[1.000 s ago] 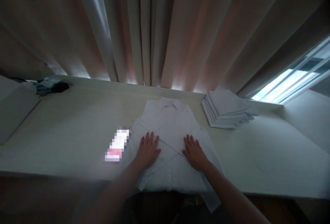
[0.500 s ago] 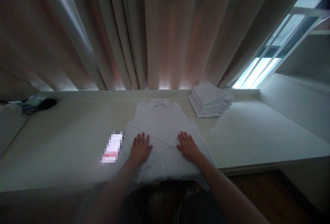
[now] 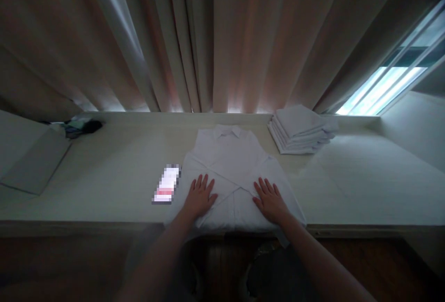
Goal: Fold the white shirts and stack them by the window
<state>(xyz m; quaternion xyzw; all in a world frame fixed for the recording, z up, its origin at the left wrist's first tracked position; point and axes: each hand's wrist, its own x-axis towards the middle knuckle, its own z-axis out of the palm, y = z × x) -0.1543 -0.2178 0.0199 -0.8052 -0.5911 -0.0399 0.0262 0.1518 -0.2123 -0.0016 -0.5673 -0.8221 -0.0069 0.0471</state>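
A white collared shirt lies spread on the pale counter, its collar at the far end and its sleeves crossed over the front. Its lower end reaches the counter's near edge and hangs over it. Flat on the left part of the shirt rests my left hand, fingers spread. My right hand lies on the right part in the same way, fingers apart. Neither hand grips the cloth.
Behind the shirt to the right is a stack of folded white cloth. Left of the shirt lies a pixelated phone-like rectangle. Dark items sit at the far left. Long curtains hang behind the counter, with a window at the right.
The view has shifted left, so the counter and its items appear further right. Both hands still lie flat on the shirt, slightly nearer its lower end.
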